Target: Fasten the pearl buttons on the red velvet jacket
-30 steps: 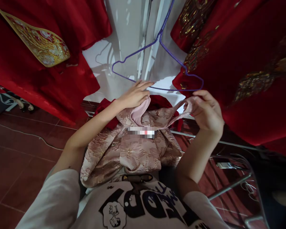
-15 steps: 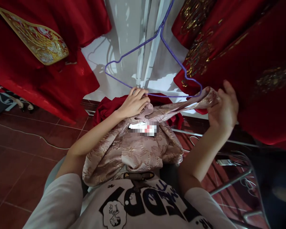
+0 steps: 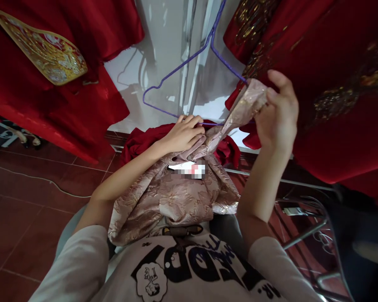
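A purple clothes hanger [image 3: 186, 62] stands upright before me, its lower bar passing under my left hand. The pink brocade garment [image 3: 185, 201] lies bunched across my lap, gold threads glinting in its pattern. With curled fingers, my left hand [image 3: 187, 132] holds a fold of the garment against the hanger's bar. My right hand [image 3: 279, 111] pinches the garment's raised edge, pulled up over the right shoulder of the hanger. That shoulder is hidden behind the cloth. A white label, partly blurred out, shows in the garment's opening.
Red garments with gold embroidery hang at the left [image 3: 113, 25] and at the right [image 3: 327, 138]. More red cloth [image 3: 138, 142] lies bunched behind my hands. A metal-framed chair [image 3: 308, 235] stands at the right, a cable [image 3: 66, 191] on the tiled floor [image 3: 28, 226] at the left.
My right hand has moved up and to the left, bringing the garment's edge over the hanger's right shoulder. My left hand keeps its hold with little movement.
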A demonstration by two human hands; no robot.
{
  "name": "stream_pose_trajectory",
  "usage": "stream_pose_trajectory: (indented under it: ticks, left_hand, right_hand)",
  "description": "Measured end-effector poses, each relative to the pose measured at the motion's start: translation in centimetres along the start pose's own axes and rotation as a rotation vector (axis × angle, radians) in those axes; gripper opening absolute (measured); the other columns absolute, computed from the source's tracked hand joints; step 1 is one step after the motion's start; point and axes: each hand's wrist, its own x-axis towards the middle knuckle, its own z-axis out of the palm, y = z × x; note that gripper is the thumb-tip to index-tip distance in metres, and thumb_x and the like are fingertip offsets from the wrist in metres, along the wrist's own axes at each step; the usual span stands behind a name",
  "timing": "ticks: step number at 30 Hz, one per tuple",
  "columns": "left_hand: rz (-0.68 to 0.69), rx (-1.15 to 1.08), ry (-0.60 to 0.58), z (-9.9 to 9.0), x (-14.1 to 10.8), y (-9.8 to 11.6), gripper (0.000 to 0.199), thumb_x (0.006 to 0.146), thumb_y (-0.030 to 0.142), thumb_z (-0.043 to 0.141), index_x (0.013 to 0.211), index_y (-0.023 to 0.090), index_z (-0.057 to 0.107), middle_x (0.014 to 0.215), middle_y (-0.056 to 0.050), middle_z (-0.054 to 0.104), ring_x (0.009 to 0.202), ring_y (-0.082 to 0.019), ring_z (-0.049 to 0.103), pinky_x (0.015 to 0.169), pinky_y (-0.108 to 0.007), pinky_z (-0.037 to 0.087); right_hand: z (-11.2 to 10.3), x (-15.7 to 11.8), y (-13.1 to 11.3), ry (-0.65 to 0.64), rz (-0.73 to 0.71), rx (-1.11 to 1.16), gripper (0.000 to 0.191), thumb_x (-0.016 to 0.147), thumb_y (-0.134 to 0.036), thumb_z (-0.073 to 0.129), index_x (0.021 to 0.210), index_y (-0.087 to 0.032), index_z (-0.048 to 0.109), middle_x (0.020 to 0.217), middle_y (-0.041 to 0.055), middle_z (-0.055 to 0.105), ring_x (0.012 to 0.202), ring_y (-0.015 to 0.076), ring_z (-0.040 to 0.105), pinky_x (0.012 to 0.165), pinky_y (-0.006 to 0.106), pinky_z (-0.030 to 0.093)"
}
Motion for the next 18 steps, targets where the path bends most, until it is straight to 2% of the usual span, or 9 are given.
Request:
stream_pose_trajectory:
  ticks: [3, 6, 8, 10, 12, 14, 18]
  left_hand:
    - [-0.025, -0.054, -0.002, 0.0, 0.3, 0.1, 0.024, 0.104, 0.022, 0.048, 0.108, 0.02, 0.072, 0.125, -0.014, 0.062, 0.119, -0.032, 0.058, 0.102, -0.053, 0.044]
    - [-0.064, -0.116, -0.007, 0.1, 0.2, 0.0, 0.024, 0.104, 0.022, 0.048, 0.107, 0.021, 0.072, 0.123, -0.012, 0.063, 0.118, -0.031, 0.058, 0.105, -0.053, 0.041]
    - [-0.088, -0.159, -0.018, 0.0, 0.2, -0.1, 0.024, 0.104, 0.022, 0.049, 0.107, 0.023, 0.073, 0.121, -0.01, 0.064, 0.116, -0.03, 0.058, 0.107, -0.053, 0.038]
    - [-0.109, -0.197, -0.045, 0.0, 0.3, -0.2, 0.023, 0.103, 0.021, 0.05, 0.107, 0.024, 0.073, 0.119, -0.008, 0.065, 0.116, -0.028, 0.057, 0.109, -0.051, 0.035]
    - [-0.127, -0.224, -0.077, -0.1, 0.6, -0.1, 0.024, 0.102, 0.019, 0.051, 0.107, 0.025, 0.073, 0.118, -0.006, 0.065, 0.116, -0.026, 0.057, 0.11, -0.05, 0.032]
    - [-0.139, -0.248, -0.099, -0.2, 0.9, 0.1, 0.024, 0.101, 0.018, 0.051, 0.106, 0.026, 0.073, 0.119, -0.005, 0.064, 0.117, -0.025, 0.056, 0.11, -0.048, 0.031]
    - [-0.139, -0.292, -0.122, -0.3, 1.3, 0.4, 0.024, 0.101, 0.017, 0.051, 0.105, 0.027, 0.073, 0.12, -0.004, 0.064, 0.119, -0.025, 0.055, 0.108, -0.047, 0.029]
  right_hand:
    - [1.0, -0.3, -0.1, -0.003, 0.004, 0.032, 0.041, 0.088, -0.032, 0.045, 0.128, -0.024, 0.049, 0.147, 0.0136, 0.061, 0.136, 0.0225, 0.059, 0.12, 0.04, 0.043]
    - [0.6, -2.6, 0.5, -0.053, -0.002, -0.044, 0.04, 0.092, -0.036, 0.049, 0.13, -0.025, 0.046, 0.147, 0.0142, 0.059, 0.131, 0.0239, 0.062, 0.11, 0.042, 0.051]
    - [0.0, -4.1, 0.8, -0.059, -0.115, -0.22, 0.046, 0.094, -0.04, 0.055, 0.136, -0.026, 0.045, 0.149, 0.0127, 0.056, 0.126, 0.0254, 0.062, 0.104, 0.044, 0.054]
    - [-0.6, -4.8, 1.0, -0.006, -0.273, -0.445, 0.043, 0.098, -0.041, 0.052, 0.138, -0.026, 0.048, 0.146, 0.0114, 0.058, 0.121, 0.0273, 0.061, 0.103, 0.049, 0.052]
    - [-1.0, -4.3, 1.1, 0.071, -0.385, -0.614, 0.036, 0.103, -0.034, 0.04, 0.135, -0.023, 0.054, 0.136, 0.0119, 0.064, 0.115, 0.0289, 0.059, 0.102, 0.053, 0.049]
    - [-1.5, -3.1, 1.4, 0.117, -0.431, -0.708, 0.035, 0.104, -0.028, 0.035, 0.131, -0.022, 0.058, 0.127, 0.0135, 0.067, 0.112, 0.0305, 0.057, 0.102, 0.055, 0.047]
    - [-2.5, -0.3, 2.0, 0.194, -0.462, -0.81, 0.031, 0.101, -0.036, 0.053, 0.124, -0.019, 0.065, 0.123, 0.0179, 0.063, 0.116, 0.0341, 0.053, 0.107, 0.06, 0.04]
